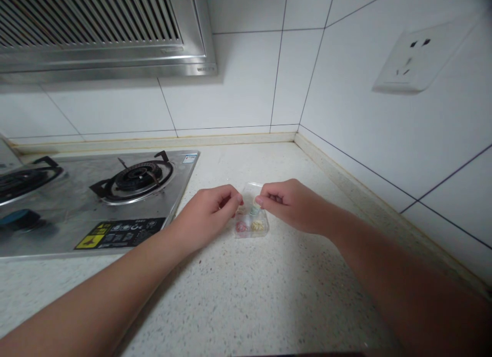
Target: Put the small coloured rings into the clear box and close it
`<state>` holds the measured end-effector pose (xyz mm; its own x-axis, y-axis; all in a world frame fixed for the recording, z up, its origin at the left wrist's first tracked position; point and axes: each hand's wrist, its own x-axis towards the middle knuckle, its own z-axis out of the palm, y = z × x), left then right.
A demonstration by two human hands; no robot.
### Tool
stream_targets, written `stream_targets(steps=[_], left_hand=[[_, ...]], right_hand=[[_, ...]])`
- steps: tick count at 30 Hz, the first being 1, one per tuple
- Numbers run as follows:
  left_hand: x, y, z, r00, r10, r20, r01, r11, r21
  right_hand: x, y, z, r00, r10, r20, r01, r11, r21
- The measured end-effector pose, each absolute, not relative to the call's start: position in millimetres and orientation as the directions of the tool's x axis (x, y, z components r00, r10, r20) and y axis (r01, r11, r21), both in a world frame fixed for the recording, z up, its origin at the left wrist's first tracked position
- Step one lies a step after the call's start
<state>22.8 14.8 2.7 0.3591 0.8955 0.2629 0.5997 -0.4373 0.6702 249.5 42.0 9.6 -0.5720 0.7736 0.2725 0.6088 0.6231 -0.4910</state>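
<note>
A small clear plastic box (251,234) with compartments sits on the counter between my hands, its transparent lid (251,186) raised behind it. Thin pink-red pieces (242,226) fill the front left compartment, and yellow ones (257,225) lie in the front right. Pale green pieces (254,209) show behind, close to my right fingertips. My left hand (211,211) is closed in a pinch at the box's left side, with a speck of red by the fingertips. Over the right rear of the box, my right hand (290,200) pinches too. What either pinch holds is too small to name.
To the left is a steel gas stove (180,193) with a black burner (139,176) and a dark knob (21,219). A range hood (200,34) hangs above it. Tiled walls meet behind the speckled counter (238,295); a socket (409,57) is on the right wall.
</note>
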Motion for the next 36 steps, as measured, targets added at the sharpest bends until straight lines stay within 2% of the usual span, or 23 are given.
stream_targets(steps=[3,11,26,30,34,36], left_hand=[[22,16,2,0.365,0.897,0.251,0.639,-0.437,0.633],[23,16,1,0.383,0.897,0.222,0.686,-0.437,0.582],[25,15,2,0.404,0.895,0.188,0.702,-0.436,0.563],[25,14,2,0.408,0.894,0.184,0.709,-0.437,0.554],[25,15,3,0.401,0.895,0.198,0.707,-0.439,0.555],[23,17,1,0.394,0.896,0.205,0.706,-0.438,0.556]], right_hand=[[250,43,8,-0.598,0.782,0.174,0.667,0.606,-0.433],[251,41,12,-0.665,0.746,-0.007,0.661,0.584,-0.471],[250,37,12,-0.683,0.729,-0.028,0.646,0.586,-0.489],[250,38,10,-0.684,0.729,0.028,0.650,0.627,-0.430],[254,46,7,-0.636,0.742,0.211,0.663,0.666,-0.342],[259,55,4,-0.588,0.755,0.291,0.676,0.656,-0.336]])
